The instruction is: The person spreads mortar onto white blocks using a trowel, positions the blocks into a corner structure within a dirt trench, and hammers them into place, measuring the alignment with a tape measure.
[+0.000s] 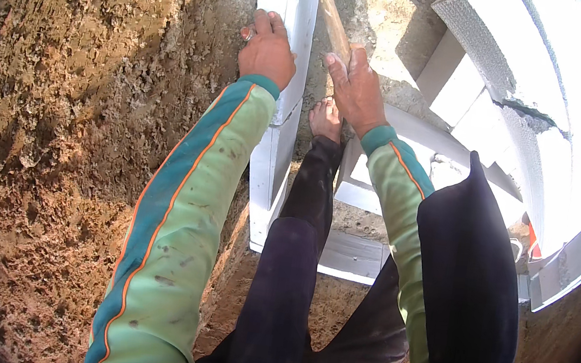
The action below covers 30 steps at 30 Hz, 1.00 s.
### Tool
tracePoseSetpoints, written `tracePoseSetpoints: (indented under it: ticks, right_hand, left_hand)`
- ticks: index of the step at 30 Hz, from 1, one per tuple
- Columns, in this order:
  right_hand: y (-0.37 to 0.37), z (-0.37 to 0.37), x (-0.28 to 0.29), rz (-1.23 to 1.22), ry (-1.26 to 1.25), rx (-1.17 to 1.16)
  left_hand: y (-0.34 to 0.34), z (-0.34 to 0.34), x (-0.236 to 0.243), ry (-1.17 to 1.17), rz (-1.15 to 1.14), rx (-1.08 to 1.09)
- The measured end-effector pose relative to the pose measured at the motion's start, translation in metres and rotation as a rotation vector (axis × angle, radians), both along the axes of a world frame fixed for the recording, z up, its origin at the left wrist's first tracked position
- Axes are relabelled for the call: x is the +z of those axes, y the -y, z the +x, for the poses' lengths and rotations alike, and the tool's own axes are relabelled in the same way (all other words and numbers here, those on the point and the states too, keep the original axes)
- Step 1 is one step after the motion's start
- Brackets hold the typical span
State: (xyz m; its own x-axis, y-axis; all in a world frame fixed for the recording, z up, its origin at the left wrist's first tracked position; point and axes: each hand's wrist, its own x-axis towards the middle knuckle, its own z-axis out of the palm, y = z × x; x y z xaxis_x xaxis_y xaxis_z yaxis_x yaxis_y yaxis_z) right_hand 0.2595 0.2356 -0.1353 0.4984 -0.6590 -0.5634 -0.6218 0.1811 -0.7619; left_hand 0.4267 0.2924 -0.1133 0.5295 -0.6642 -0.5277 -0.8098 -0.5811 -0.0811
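Observation:
My left hand, with a ring on one finger, lies over the top of a white block in a low, narrow wall, its bent fingers gripping the block's left edge. My right hand is closed round the wooden handle of a hammer. The handle slants up to the left, and the dark hammer head is mostly cut off at the picture's upper edge, over the block. Further white blocks continue the wall toward me.
Rough brown earth rises along the left. A bare foot stands beside the wall. Stacked white blocks, some chipped or cracked, fill the right side. More blocks lie near my right forearm, and dark cloth hangs beside it.

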Motion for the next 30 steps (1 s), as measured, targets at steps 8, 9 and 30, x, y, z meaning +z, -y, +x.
tracePoseSetpoints:
  ticks: [8, 9, 30]
  right_hand:
    - [0.031, 0.042, -0.070, 0.286, 0.168, -0.741]
    - [0.039, 0.058, -0.085, 0.322, 0.189, -0.838]
    - [0.100, 0.107, -0.173, 0.033, -0.042, -0.680]
  left_hand:
    - [0.012, -0.006, 0.006, -0.005, 0.035, 0.014]
    - [0.015, -0.006, 0.004, -0.010, 0.027, 0.005]
    - [0.024, -0.012, -0.001, -0.031, 0.110, -0.003]
